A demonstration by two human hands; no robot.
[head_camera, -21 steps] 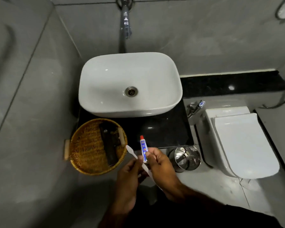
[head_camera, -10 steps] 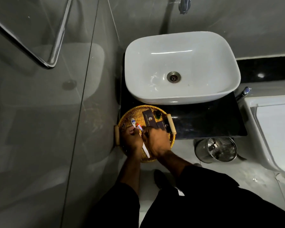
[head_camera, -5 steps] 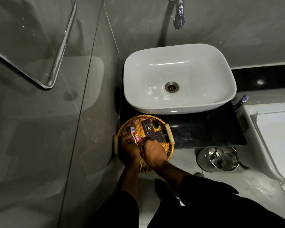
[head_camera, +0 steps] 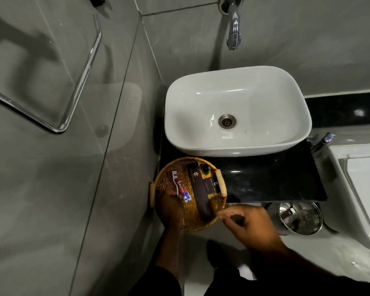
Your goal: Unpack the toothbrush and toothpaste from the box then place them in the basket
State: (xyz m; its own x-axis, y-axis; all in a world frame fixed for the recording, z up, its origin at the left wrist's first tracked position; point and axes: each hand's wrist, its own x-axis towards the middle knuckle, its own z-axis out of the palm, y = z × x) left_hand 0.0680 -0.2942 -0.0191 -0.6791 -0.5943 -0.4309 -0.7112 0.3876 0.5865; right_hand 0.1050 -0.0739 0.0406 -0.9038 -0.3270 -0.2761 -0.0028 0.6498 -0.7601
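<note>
The round wicker basket [head_camera: 219, 207] sits on the front left corner of the black counter. In its left half lie a white toothbrush [head_camera: 175, 178], head pointing away from me, and beside it the small red, white and blue toothpaste tube [head_camera: 183, 190]. A long dark box [head_camera: 198, 193] lies along the basket's middle. My left hand [head_camera: 171, 210] is over the near left rim, its fingers curled on the toothbrush handle and hiding its lower part. My right hand [head_camera: 248, 225], blurred, hovers off the basket's near right edge, fingers loosely apart and holding nothing.
A smaller dark box [head_camera: 212, 185] and a little dark bottle [head_camera: 205, 168] lie in the basket's right half. Behind stands the white basin [head_camera: 286, 133] under a wall tap [head_camera: 233, 28]. A steel bin [head_camera: 297, 218] and toilet [head_camera: 363, 189] are at right, a glass panel at left.
The toothpaste and toothbrush came down from in front of me into the basket. My right hand let go of the tube and pulled back to the right; the left stays on the brush.
</note>
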